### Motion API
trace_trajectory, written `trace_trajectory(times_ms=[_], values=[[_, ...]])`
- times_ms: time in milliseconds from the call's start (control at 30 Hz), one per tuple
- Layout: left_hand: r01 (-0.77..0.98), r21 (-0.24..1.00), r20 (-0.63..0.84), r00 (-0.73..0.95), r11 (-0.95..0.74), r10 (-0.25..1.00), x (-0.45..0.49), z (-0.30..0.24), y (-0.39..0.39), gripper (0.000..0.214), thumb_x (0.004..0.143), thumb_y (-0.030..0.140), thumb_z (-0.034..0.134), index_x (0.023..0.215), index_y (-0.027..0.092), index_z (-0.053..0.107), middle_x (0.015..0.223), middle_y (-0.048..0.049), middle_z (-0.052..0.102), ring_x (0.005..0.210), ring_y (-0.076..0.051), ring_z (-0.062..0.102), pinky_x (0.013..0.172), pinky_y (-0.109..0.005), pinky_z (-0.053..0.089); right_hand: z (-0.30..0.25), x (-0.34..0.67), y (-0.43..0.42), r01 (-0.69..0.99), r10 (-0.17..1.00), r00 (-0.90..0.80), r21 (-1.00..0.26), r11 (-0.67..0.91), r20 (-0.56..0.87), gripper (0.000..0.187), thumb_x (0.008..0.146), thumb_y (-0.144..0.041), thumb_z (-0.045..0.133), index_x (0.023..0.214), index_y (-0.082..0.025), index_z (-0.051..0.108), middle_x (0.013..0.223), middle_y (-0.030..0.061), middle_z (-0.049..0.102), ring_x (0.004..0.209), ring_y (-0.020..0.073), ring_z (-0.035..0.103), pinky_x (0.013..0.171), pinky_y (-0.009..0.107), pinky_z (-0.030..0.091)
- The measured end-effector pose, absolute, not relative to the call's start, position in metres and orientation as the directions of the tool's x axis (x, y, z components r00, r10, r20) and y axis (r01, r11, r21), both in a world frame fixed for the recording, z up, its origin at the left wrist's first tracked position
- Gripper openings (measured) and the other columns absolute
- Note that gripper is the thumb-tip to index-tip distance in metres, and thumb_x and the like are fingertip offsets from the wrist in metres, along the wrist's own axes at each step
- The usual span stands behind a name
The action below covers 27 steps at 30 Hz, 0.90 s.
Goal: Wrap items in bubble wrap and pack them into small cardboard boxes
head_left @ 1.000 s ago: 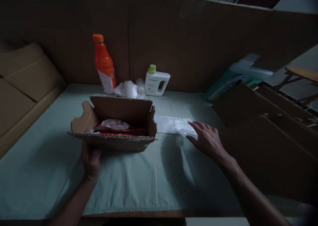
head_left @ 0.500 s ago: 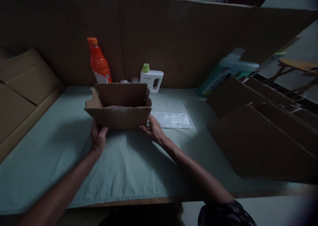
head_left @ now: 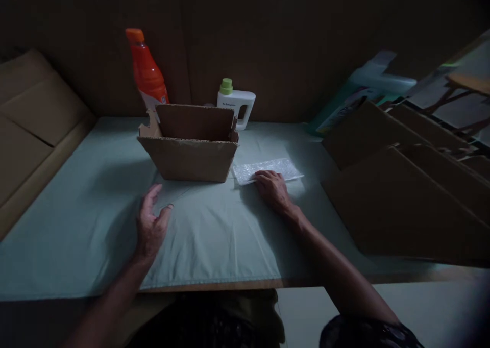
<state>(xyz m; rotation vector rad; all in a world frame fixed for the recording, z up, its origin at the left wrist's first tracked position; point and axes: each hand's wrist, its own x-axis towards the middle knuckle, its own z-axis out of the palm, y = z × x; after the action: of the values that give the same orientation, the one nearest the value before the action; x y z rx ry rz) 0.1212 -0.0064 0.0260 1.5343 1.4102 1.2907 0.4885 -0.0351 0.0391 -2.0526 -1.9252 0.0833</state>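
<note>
In the head view an open-topped cardboard box (head_left: 191,159) stands on the cloth, its inside mostly hidden by the near wall. My left hand (head_left: 151,223) hovers just in front of the box's left end, thumb and fingers apart, touching nothing. To the right of the box lies a flat piece of bubble wrap (head_left: 283,167). The fingers of my right hand (head_left: 272,189) are bent over its near edge and grip it; the fingertips are partly hidden.
Behind the box stand an orange bottle (head_left: 147,72) and a white jug with a green cap (head_left: 237,99). A teal bottle (head_left: 356,93) leans at the back right beside large cardboard pieces (head_left: 406,205). Cardboard flaps (head_left: 42,103) line the left; a tall cardboard wall (head_left: 279,47) closes the back.
Both hands have let go of the box, which now rests on the cloth. My right hand has moved right onto the bubble wrap, which has turned slightly. My left hand has opened.
</note>
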Motion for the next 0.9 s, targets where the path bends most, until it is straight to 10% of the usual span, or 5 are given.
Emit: trace_trajectory(times_ms=[433, 600, 900], values=[[0.337, 0.608, 0.343, 0.705, -0.719, 0.621, 0.09, 0.039, -0.089, 0.073, 0.083, 0.024, 0.071, 0.15, 0.027, 0.043, 0.16, -0.0164, 0.04, 0.152, -0.037, 0.031, 0.116, -0.059, 0.04, 0.042, 0.354, -0.157, 0.31, 0.858, -0.309, -0.81, 0.498, 0.409, 0.028, 0.102, -0.035, 0.049, 0.104, -0.027, 0.075, 0.136, 0.0088, 0.065, 0.136, 0.0258, 0.053, 0.111, 0.055, 0.045], [0.283, 0.663, 0.41, 0.636, -0.692, 0.653, 0.085, 0.044, -0.12, 0.03, 0.086, 0.016, 0.068, 0.114, 0.024, 0.066, 0.122, -0.0114, 0.07, 0.132, -0.03, 0.056, 0.105, -0.052, 0.051, 0.033, 0.343, -0.172, 0.409, 0.899, -0.273, -0.804, 0.431, 0.343, 0.03, 0.099, -0.042, 0.053, 0.121, -0.027, 0.066, 0.137, 0.012, 0.063, 0.135, 0.0287, 0.053, 0.109, 0.055, 0.045], [0.486, 0.709, 0.32, 0.423, -0.51, 0.848, 0.108, 0.032, -0.123, 0.011, 0.092, 0.022, 0.06, 0.097, 0.019, 0.07, 0.08, -0.0029, 0.072, 0.076, -0.017, 0.067, 0.073, -0.03, 0.055, 0.022, 0.325, -0.193, 0.687, 0.945, 0.077, -0.704, 0.182, 0.319, 0.015, 0.095, -0.026, 0.059, 0.109, -0.025, 0.064, 0.094, 0.0067, 0.072, 0.089, 0.0238, 0.067, 0.078, 0.039, 0.056]])
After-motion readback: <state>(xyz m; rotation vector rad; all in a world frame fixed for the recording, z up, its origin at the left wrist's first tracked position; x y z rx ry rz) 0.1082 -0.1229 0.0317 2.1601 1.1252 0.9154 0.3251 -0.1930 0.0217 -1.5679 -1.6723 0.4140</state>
